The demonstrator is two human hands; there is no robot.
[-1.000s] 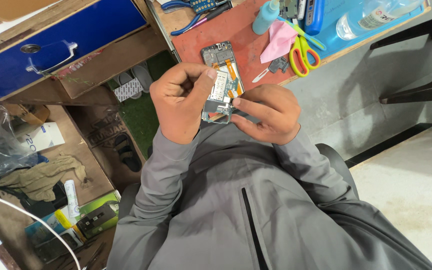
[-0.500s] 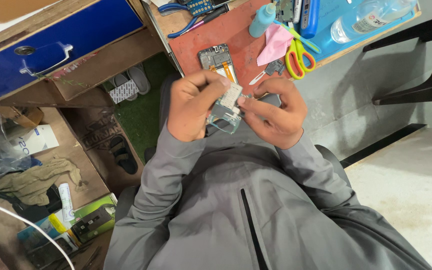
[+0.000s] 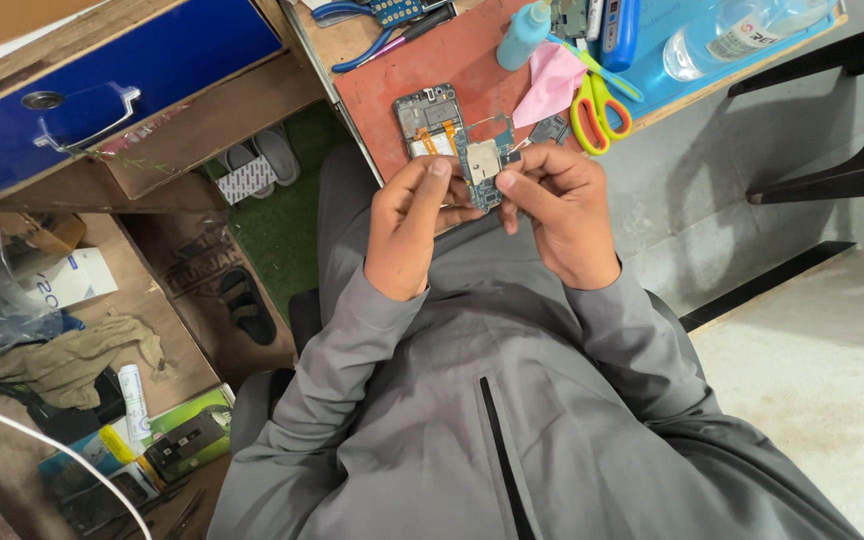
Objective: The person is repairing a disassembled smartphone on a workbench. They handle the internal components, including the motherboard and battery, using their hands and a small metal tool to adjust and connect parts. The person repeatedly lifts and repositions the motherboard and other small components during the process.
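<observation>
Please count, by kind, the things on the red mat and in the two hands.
Circuit board, held by left hand and right hand: 1
Opened phone: 1
Scissors: 1
Pliers: 1
Pink cloth: 1
Glue bottle: 1
Total: 6

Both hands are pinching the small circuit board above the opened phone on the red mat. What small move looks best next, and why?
Probably lower the circuit board back toward the opened phone. The left hand and right hand both pinch the board at its edges, held just off the red mat, right beside the phone body, so reseating or checking its fit there seems the shortest step.
</observation>
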